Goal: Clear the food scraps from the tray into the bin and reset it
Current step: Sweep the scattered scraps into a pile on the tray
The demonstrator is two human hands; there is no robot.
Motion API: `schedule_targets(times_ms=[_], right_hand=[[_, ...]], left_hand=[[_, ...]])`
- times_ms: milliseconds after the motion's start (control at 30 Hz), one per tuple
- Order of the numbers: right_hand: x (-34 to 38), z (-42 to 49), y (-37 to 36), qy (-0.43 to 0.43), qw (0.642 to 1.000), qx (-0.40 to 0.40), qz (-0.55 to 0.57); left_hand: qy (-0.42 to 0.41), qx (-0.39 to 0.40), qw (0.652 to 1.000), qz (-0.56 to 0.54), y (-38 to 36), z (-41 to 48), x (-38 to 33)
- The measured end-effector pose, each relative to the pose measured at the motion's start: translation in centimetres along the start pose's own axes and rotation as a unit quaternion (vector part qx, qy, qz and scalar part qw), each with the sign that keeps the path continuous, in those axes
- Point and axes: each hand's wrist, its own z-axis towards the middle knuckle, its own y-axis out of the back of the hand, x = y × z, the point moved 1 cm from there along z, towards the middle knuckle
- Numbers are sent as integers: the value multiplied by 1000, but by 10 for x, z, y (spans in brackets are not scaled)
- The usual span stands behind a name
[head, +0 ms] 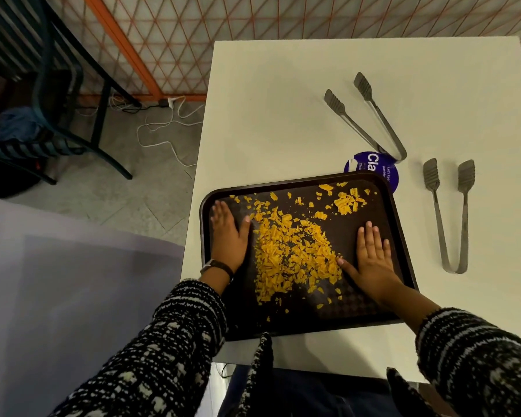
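A dark brown tray (382, 206) lies on the white table (283, 115), near its front left corner. Orange crumbled food scraps (289, 248) are heaped in the tray's middle, with looser bits scattered toward its far right corner. My left hand (229, 233) lies flat and palm down on the tray's left side, fingers together, its thumb beside the heap. My right hand (370, 254) lies flat on the right side, thumb touching the heap's edge. Neither hand holds anything. A large pale grey surface (57, 281) at the lower left may be the bin; I cannot tell.
Two metal tongs lie on the table: one (370, 115) behind the tray, one (451, 212) to its right. A round blue sticker (370, 168) peeks out from under the tray's far edge. A dark chair (57, 85) and white cables (163, 127) are on the floor at left.
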Motion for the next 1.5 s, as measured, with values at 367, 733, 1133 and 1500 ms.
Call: schedule_targets(times_ms=[367,733,1133,1500], right_hand=[[-4,3,-6,-6,999,-33,14],[-1,34,42,17,973,-149,175],[68,34,3,163,969,-90,165],[40,78,47,-1,972,-156,173]], left_hand=[[-154,93,983,42,-33,-10,-38],[-100,60,990,-80,-8,-24,-22],[-27,27,993,-114,-3,-35,-12],[-32,9,992,-124,0,-43,-17]])
